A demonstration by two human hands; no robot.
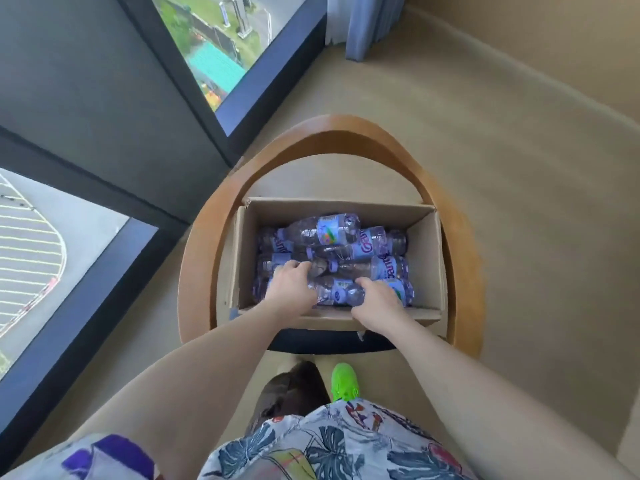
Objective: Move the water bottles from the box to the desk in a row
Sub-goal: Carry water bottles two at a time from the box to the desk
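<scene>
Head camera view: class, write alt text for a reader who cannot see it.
Seen from above, a person's left hand and right hand reach into an open cardboard box of plastic water bottles lying on their sides. The box sits on a chair with a curved wooden frame, beside large windows.

Water bottles [349,251] in box [424,258]: purple label script, roughly "Gain…", not fully legible.

Daylight pours in from the windows [221,39] at upper left, bright and even. My arms throw only soft shadows. The bottles [332,258] in the box [424,258] glint, slightly smeared. Wide-angle bend curves the frame edges; my shirt [329,445] at the bottom is soft.
</scene>
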